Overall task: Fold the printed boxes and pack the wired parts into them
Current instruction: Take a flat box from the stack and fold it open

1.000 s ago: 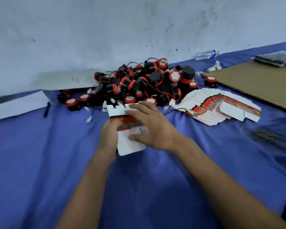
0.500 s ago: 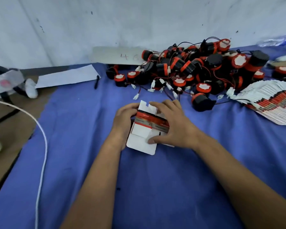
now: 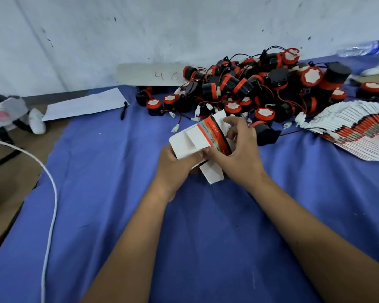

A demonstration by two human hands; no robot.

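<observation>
Box (image 3: 196, 141): one, half-folded, centre frame, gripped by left hand (image 3: 173, 162) and right hand (image 3: 239, 154) above table (image 3: 118, 215). Advice: crease flaps squarely before tucking. Wired parts (image 3: 260, 84): heap behind. Flat boxes (image 3: 359, 127): stack, right edge.

You have a white box blank (image 3: 193, 141) with a red-and-black printed band. The piled parts (image 3: 260, 84) are black with red rings, white caps and red-and-black wires. The stacked blanks (image 3: 359, 130) show white and red edges. The cloth (image 3: 118, 193) is blue, the cord (image 3: 50, 193) white.
</observation>
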